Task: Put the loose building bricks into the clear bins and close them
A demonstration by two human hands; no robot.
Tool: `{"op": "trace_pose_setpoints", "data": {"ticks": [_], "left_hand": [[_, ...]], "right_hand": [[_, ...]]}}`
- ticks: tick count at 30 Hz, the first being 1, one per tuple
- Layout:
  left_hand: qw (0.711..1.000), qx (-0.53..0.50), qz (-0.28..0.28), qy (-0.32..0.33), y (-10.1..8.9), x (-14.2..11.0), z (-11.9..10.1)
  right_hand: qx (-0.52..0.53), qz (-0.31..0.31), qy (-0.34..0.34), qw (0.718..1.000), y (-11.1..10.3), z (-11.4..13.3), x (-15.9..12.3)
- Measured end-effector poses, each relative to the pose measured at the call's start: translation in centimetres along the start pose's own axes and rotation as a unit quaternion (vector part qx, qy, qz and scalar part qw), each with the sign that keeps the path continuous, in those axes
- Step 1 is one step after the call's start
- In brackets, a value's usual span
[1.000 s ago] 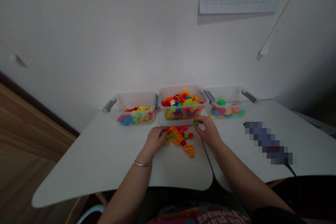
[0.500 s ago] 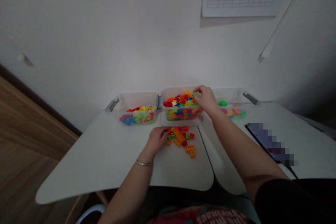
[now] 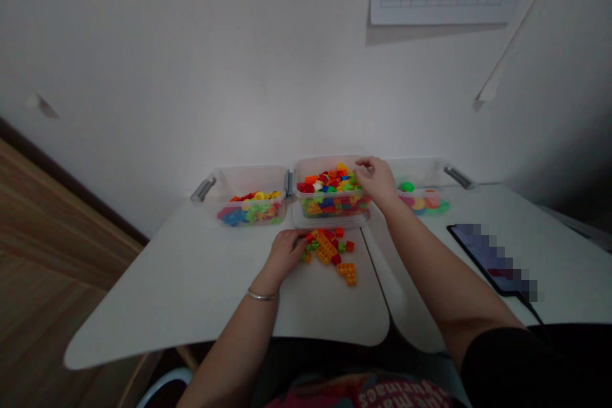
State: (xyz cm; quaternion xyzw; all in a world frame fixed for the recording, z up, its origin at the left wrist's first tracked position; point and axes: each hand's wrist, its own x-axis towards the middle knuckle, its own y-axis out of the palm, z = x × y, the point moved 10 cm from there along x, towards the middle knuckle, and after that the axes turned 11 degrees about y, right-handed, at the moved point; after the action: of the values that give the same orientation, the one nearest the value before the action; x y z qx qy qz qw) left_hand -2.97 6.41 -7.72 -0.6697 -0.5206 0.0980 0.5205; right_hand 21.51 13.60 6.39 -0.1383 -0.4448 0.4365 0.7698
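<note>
Over the right end of the middle clear plastic box point(image 3: 335, 209), my right hand point(image 3: 375, 180) hangs with thumb and fingers apart, holding nothing I can see. Toy building bricks point(image 3: 335, 186) of many colours fill that box, a light green one lying just below my fingertips. My left hand point(image 3: 285, 250) rests on the table, fingers loosely bent and apart, at the left edge of a small pile of bricks. In the pile are a long orange brick point(image 3: 325, 247), red bricks point(image 3: 350, 246), green bricks and an orange stepped piece point(image 3: 348, 273). My left fingertips touch the nearest bricks.
A left clear box point(image 3: 253, 182) holds colourful plastic pieces. A right box point(image 3: 421, 169) holds rounded coloured pieces. A phone or tablet point(image 3: 492, 261) with a cable lies on the right. Two white tabletops point(image 3: 201, 293) meet at a dark seam. The wall stands close behind.
The green brick that was between my right fingertips has been let go into the middle box, and those fingers have parted. My left hand has stayed beside the pile.
</note>
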Motion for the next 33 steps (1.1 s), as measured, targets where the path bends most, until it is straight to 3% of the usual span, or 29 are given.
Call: {"op": "trace_pose_setpoints", "data": {"ticks": [3, 5, 10, 14, 23, 33], "left_hand": [[1.0, -0.004, -0.002, -0.001, 0.0, 0.0, 0.1], [1.0, -0.008, -0.004, -0.003, 0.0, 0.0, 0.1], [1.0, -0.016, 0.005, 0.005, 0.1, 0.1, -0.1], [1.0, -0.008, 0.004, 0.002, -0.1, 0.2, -0.2], [1.0, 0.003, 0.004, -0.008, -0.1, 0.1, -0.2], [1.0, -0.001, 0.003, -0.005, -0.1, 0.1, -0.2]], "right_hand": [[0.047, -0.041, -0.069, 0.996, -2.1, 1.5, -2.8], [0.056, -0.011, -0.112, 0.992, -2.0, 2.5, -5.5], [0.083, 0.199, -0.165, 0.962, 3.0, 2.3, -12.2], [0.044, 0.287, -0.16, 0.944, 6.0, -0.2, -14.5], [-0.018, 0.256, -0.146, 0.955, 6.3, -2.2, -14.9], [0.052, 0.237, -0.112, 0.964, 6.9, -3.8, -14.6]]}}
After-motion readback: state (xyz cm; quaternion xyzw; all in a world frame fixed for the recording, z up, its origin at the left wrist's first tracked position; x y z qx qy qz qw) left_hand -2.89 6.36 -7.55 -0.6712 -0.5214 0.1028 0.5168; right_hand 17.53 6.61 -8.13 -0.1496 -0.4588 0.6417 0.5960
